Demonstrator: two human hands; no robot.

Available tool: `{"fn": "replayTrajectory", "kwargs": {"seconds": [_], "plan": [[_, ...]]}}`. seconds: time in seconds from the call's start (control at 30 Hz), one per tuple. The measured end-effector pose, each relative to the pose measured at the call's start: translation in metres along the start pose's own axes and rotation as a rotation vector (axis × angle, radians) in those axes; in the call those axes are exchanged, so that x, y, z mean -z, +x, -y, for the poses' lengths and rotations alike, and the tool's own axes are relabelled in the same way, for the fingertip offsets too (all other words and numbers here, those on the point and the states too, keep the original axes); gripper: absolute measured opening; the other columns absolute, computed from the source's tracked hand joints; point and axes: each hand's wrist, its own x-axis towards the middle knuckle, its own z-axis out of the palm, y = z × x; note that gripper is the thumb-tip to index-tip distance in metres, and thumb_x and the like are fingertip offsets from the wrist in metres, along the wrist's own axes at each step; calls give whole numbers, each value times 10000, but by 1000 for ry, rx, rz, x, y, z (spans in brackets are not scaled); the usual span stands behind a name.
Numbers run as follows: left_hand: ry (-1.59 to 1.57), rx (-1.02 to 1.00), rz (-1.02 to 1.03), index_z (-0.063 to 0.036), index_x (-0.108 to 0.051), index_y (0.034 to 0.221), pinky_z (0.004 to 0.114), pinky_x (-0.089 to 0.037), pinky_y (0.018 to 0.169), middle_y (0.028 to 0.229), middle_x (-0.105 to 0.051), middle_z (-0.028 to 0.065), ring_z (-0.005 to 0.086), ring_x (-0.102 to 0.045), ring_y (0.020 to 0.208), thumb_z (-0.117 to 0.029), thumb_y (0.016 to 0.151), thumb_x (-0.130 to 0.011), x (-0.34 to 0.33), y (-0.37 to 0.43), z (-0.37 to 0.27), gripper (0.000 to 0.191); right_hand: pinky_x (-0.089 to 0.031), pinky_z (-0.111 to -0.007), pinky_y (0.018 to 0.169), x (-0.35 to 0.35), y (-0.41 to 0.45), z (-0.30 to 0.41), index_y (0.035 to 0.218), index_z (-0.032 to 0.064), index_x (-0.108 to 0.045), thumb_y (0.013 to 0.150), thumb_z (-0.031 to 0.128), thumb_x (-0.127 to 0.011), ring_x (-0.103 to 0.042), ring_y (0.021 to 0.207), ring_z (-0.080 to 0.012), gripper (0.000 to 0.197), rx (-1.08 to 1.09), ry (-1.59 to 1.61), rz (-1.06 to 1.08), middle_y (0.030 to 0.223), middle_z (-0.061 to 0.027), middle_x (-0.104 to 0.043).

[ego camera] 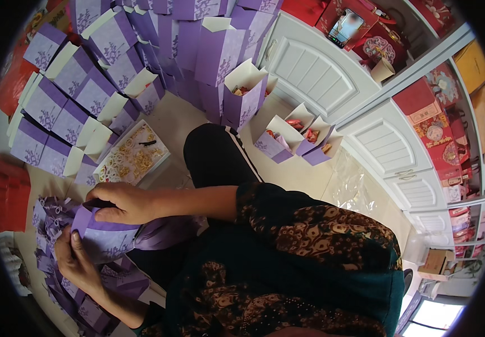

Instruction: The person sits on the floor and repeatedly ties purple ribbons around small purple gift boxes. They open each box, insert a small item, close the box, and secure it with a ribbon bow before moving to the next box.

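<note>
A purple paper gift box (110,240) with printed purple characters is held in front of my body. My left hand (76,261) grips its near side, the thumb pressing on the purple flap (81,221). My right hand (124,204) is on the upper part of the same box, fingers bent over its top and partly hidden. Sheer purple fabric (164,236) lies against the box's right end, beside my lap. Under and around my left hand spreads a heap of purple boxes (93,311) with ribbons. Just beyond my right hand stands a white tray (161,161) of gold-coloured and white ring-shaped trinkets.
Stacked purple boxes (114,46) rise beyond the tray. Open boxes (276,141) holding wrapped pieces stand on the floor near white cabinets (314,71). A red plastic bag (9,196) is at the far left. Clear plastic (352,185) lies on the floor. A phone (347,28) leans among red boxes.
</note>
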Motion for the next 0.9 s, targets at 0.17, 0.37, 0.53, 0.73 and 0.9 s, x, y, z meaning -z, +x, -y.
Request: {"fn": "replayTrajectory", "kwargs": {"seconds": [0.17,0.37,0.53,0.73,0.9], "plan": [[35,-25,1,31,-711,1179,407,-521,887,1053,-718,172,318,-678,972,-154,1047,-649,-3,1,-6,235,-528,-425,910,-5,3,1,1286,-21,-558,987,294,-715,-672,1069,-354,462,-56,-55,-34,1161,-198,-665],[-23,-29,5,41,-725,1125,372,-529,896,1034,-730,174,283,-689,957,-68,995,-677,8,1,-5,176,-498,-383,983,-1,-3,4,1286,46,-569,832,239,-893,-614,1157,-256,590,29,34,-72,1246,-136,-608],[-190,-45,-105,20,-758,999,312,-506,798,930,-749,112,203,-665,849,-84,944,-746,23,-19,11,118,-455,-415,1099,2,-20,19,1327,58,-635,740,248,-952,-560,1332,-333,694,152,-48,-64,1443,-176,-550],[-397,-57,-165,27,-748,1013,319,-507,833,968,-760,127,204,-669,891,-108,951,-756,39,-37,35,149,-429,-441,1146,-17,-16,32,1371,6,-584,820,202,-902,-572,1351,-327,666,125,70,115,1401,-184,-614],[-482,-76,-214,9,-763,1002,342,-523,849,955,-776,124,211,-690,898,-139,925,-786,39,-46,51,169,-488,-380,1076,-10,-10,33,1289,-7,-663,965,148,-762,-652,1245,-274,372,-15,23,145,1299,-165,-690]]}}
